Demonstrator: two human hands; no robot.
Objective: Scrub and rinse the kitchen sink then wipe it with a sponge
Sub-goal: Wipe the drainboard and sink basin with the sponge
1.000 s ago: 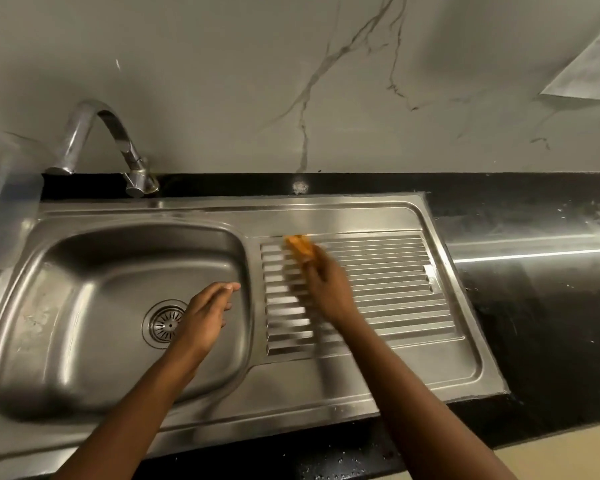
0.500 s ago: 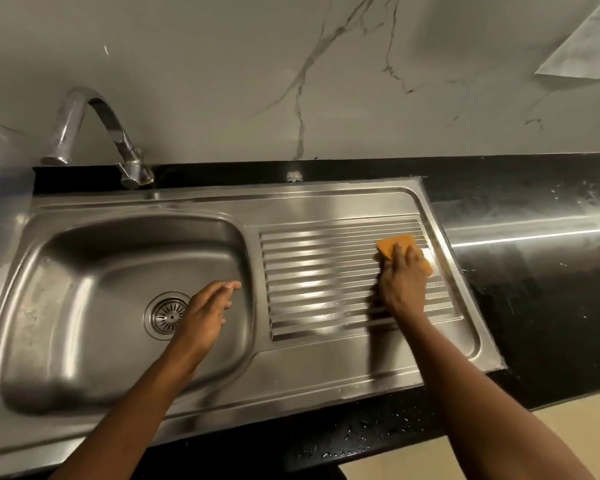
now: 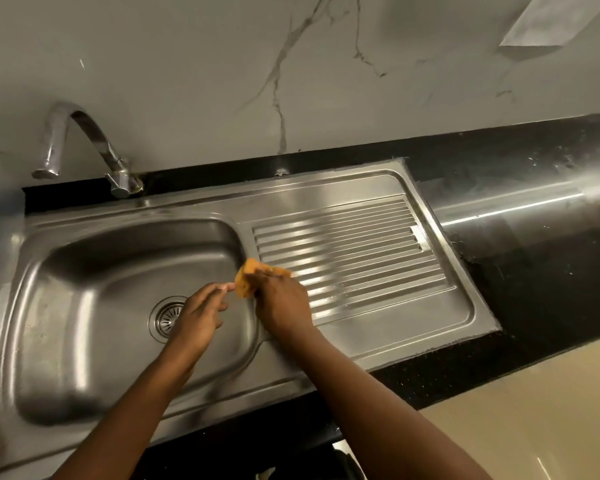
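Marble-veined wall [image 3: 291, 64] behind; black table [image 3: 534, 271] carrying a stainless sink [image 3: 187, 209].

Head view: the orange sponge [image 3: 245, 277] is clamped under the curled fingers of the right hand [image 3: 284, 303] and pressed onto the left end of the ribbed drainboard [image 3: 361, 251], right at the basin lip. Half a second ago it was at the far right end, so one full stroke back across the ribs has been made. The left hand [image 3: 198, 313] is held over the basin near the drain strainer [image 3: 165, 317], fingers loosely apart, nothing held. Its fingertips are now just beside the sponge; contact cannot be told. No water is seen from the faucet [image 3: 84, 140]. Wipe phase is judged; the basin is likely next.
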